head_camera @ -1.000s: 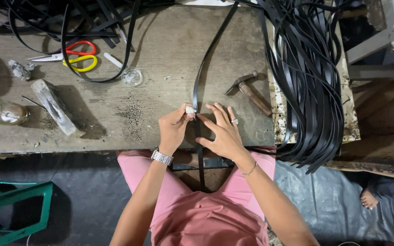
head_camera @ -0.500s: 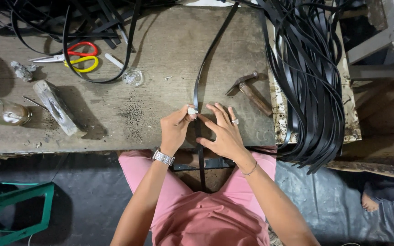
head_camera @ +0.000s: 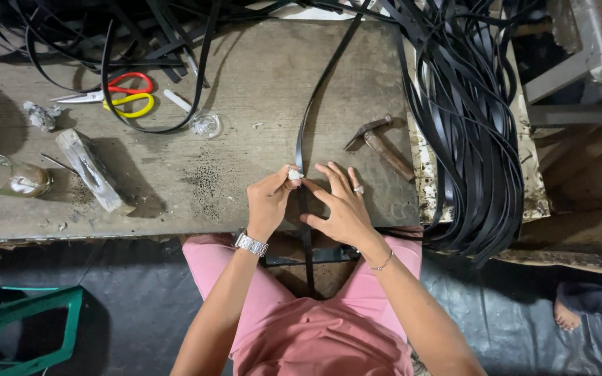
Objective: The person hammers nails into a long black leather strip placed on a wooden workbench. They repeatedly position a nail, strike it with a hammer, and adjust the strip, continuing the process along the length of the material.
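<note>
left hand (head_camera: pixel 271 202) fingers pinch a small white piece (head_camera: pixel 293 174) against the long black flat strap (head_camera: pixel 306 132) lying on the worn wooden tabletop (head_camera: pixel 245 104); right hand (head_camera: pixel 339 205) fingers spread, pressing the strap

Worn wooden board (head_camera: pixel 245 104): scissors (head_camera: pixel 116 97), hammer (head_camera: pixel 381 143), black straps (head_camera: pixel 468 125).

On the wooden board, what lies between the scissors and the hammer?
In the head view, between the scissors and the hammer lie a small white stick, a small clear glass dish and the black strap crossing the board.
</note>
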